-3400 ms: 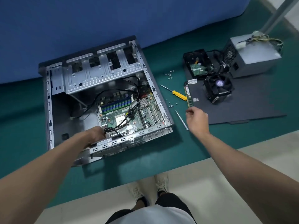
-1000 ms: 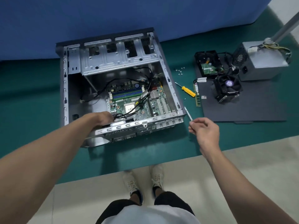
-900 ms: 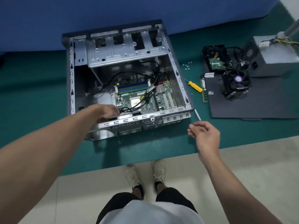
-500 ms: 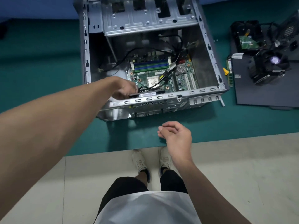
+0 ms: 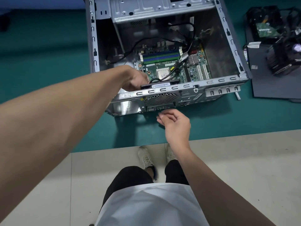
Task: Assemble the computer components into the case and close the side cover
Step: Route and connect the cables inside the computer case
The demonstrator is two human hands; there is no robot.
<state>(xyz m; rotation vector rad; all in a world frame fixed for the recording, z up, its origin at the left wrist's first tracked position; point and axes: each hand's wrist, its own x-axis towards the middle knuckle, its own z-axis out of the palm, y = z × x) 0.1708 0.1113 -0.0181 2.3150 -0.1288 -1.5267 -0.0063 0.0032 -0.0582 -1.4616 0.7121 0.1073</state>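
The open metal computer case (image 5: 228, 31) lies on its side on the green mat, with the green motherboard (image 5: 192, 69) seated in its floor and black cables across it. My left hand (image 5: 136, 80) reaches inside the near wall and grips a black case fan (image 5: 160, 83), which it holds against the inside of the rear panel, behind the round vent grille (image 5: 160, 99). Just outside that panel and below the grille is my right hand (image 5: 175, 124), its fingers curled and its thumb close to the forefinger. I cannot make out anything between them.
To the right lie a dark side cover (image 5: 276, 85), a hard drive (image 5: 263, 28) and a CPU cooler (image 5: 286, 57) with tangled cables. A memory stick (image 5: 245, 54) lies at the cover's left edge. A thin screwdriver (image 5: 237, 96) sticks out near the case's corner.
My right hand has come from the thin screwdriver on the right to the outside of the rear panel. My view has moved closer and lower. My left hand has stayed on the fan.
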